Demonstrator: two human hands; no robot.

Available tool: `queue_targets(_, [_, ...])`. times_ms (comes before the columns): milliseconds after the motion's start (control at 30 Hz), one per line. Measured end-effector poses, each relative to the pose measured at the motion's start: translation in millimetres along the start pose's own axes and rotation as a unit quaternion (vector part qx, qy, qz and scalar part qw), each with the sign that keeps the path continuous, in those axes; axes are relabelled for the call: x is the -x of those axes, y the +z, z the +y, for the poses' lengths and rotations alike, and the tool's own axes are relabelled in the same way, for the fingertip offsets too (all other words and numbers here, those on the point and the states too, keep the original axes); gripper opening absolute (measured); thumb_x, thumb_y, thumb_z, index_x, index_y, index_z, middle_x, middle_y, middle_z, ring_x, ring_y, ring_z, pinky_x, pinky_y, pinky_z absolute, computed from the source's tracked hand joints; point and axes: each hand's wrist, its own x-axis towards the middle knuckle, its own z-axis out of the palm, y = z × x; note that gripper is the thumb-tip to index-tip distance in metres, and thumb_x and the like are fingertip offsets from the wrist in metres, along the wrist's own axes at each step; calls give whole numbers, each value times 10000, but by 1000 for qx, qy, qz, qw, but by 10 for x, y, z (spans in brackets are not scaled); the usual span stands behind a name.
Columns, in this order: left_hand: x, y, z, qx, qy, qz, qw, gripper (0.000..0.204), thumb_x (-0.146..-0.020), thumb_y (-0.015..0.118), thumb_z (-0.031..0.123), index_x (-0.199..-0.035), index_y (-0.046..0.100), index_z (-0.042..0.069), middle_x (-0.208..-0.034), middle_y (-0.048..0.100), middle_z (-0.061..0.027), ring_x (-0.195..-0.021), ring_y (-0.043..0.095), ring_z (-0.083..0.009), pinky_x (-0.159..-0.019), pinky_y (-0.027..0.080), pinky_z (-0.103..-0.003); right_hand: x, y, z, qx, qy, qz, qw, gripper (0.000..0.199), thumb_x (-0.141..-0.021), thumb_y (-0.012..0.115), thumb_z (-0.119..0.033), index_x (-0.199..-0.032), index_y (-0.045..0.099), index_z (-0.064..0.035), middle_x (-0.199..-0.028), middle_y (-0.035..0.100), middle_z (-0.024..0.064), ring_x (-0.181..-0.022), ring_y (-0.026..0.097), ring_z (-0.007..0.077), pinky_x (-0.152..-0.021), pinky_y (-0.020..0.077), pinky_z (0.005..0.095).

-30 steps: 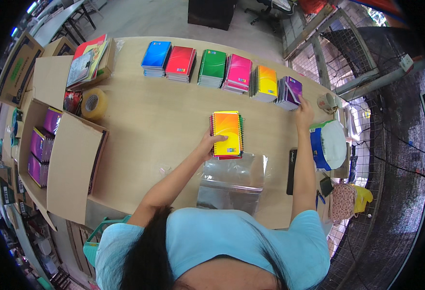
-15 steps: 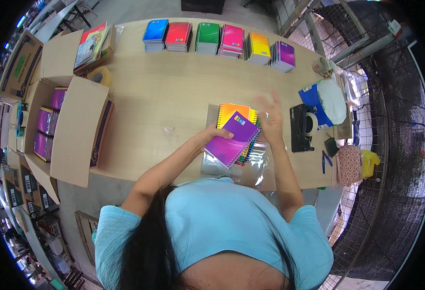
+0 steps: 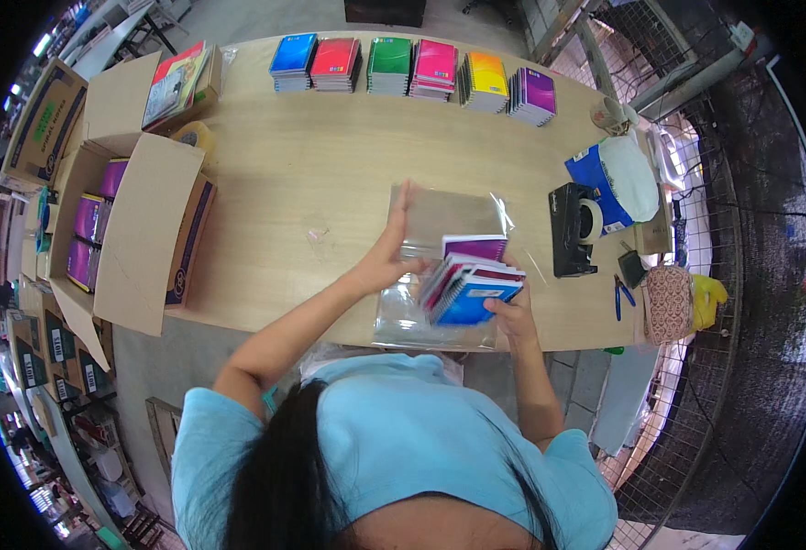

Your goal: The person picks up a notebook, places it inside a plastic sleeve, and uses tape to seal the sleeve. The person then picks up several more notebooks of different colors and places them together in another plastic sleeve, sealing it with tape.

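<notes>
Tabletop (image 3: pixel 275 192); carton (image 3: pixel 142 234) holds purple notebooks (image 3: pixel 85 243); right fingers (image 3: pixel 501 307) grip notebook stack (image 3: pixel 469 306).

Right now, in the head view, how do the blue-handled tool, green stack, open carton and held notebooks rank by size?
1. Open carton
2. Held notebooks
3. Green stack
4. Blue-handled tool
Nearness may enlarge the notebooks.

1. Clear plastic bag (image 3: pixel 453 211) — glossy, smooth.
2. Blue spiral notebook (image 3: pixel 473 304): glossy paper cover.
3. Tabletop (image 3: pixel 270 202): smooth, wood-look, faint sheen.
4. Open carton (image 3: pixel 146 238): matt cardboard.
5. Black tape dispenser (image 3: pixel 565 234): plastic.
6. T-shirt (image 3: pixel 380 426) — matt cloth.
</notes>
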Motion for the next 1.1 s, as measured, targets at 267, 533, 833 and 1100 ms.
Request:
queue_targets(267, [105,824,-557,382,-186,81,902,1062,-566,944,443,-1368,395,15,-1265,527,-110,-1176,531,-212,-1013,435,-350,-649,389,642,56,-216,95,970,1245,-509,957,-461,-1468,293,-29,-1332,489,113,-1234,520,248,-1045,445,403])
queue_targets(533, [199,1028,-828,341,-113,84,929,1240,-482,944,543,-1442,339,42,-1379,459,-128,-1212,513,-230,-1015,432,-359,-682,281,1032,90,-259,161,948,1188,-498,898,-580,-1414,365,-41,-1232,524,98,-1137,567,225,-964,496,364])
queue_targets(833, [243,1118,-734,348,-134,122,920,966,-550,946,425,-1302,484,34,-1302,570,-152,-1188,570,-248,-1003,461,-376,-696,274,1255,211,-234,228,921,920,-671,848,-567,-1308,437,-46,-1158,549,81,-1072,596,205,-917,533,360])
queue_targets(1100, [288,1386,-881,324,-179,167,914,988,-568,887,558,-1291,508,4,-1170,639,-146,-1065,638,-244,-907,507,-362,-791,28,1584,-51,-209,282,935,650,-774,830,-323,-1253,516,-15,-1115,606,94,-1042,606,192,-917,508,339])
